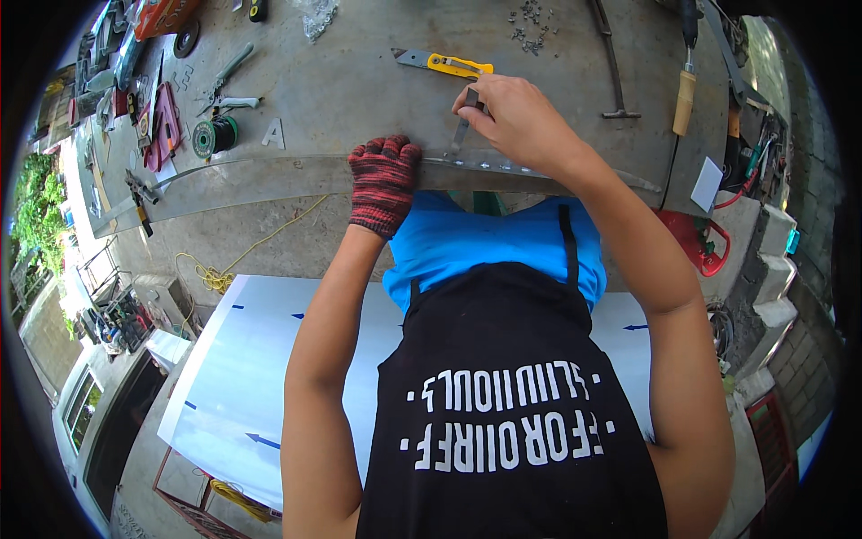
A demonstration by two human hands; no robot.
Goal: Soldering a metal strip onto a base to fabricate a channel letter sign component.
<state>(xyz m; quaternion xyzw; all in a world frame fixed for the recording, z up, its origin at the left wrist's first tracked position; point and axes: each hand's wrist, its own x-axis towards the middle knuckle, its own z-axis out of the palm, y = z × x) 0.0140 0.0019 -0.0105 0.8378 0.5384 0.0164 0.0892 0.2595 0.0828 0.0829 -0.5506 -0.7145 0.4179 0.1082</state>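
Observation:
My left hand [382, 180], in a red-and-black knit glove, presses down on a long thin metal strip [269, 166] that runs along the near edge of the grey workbench [359, 81]. Bare, my right hand [516, 117] pinches a small flat grey tool [463, 130] and holds its tip against the strip just right of the glove. A yellow-handled utility knife [446, 63] lies on the bench just beyond my right hand. I wear a blue shirt and a black apron with white lettering.
On the bench lie a hammer [613, 63], a wooden-handled tool [685, 99], loose screws [532, 22], a wire spool [214, 136], a metal letter shape [273, 135] and pliers [229, 70]. A white sheet [242, 377] lies below; a red container [696, 238] stands at right.

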